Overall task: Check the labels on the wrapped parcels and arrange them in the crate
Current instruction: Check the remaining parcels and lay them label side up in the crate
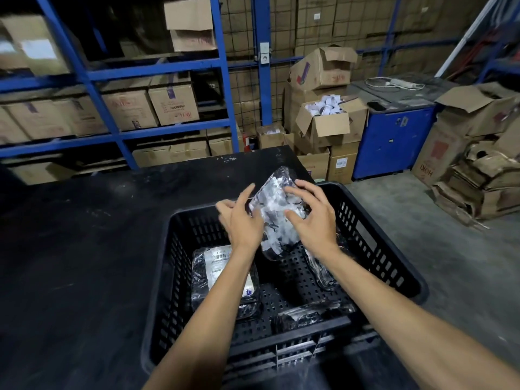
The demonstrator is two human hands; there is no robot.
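Head camera, looking down: both hands are up over the black crate (388,257), and between them is a wrapped parcel (274,209), clear film over something dark, with pale patches catching the light. The left hand (242,218) is on its left edge with fingers spread, thumb side pressed to the wrap. The right hand (312,218) clasps the right side, fingers curled across the top face. Its grip looks loose, but the parcel is held between the two hands. The parcel's long axis runs from near-low to far-high, tilted up and leaning slightly right, top end pointing away toward the dark table (84,235), bottom end dipping into the crate.

Down on the crate floor, a labelled parcel (222,277) lies flat at the left, white barcode label up, long axis running away from the camera. Another wrapped parcel (320,270) leans by the right wall, and a third (312,312) lies crosswise along the near wall. Its label is not readable.
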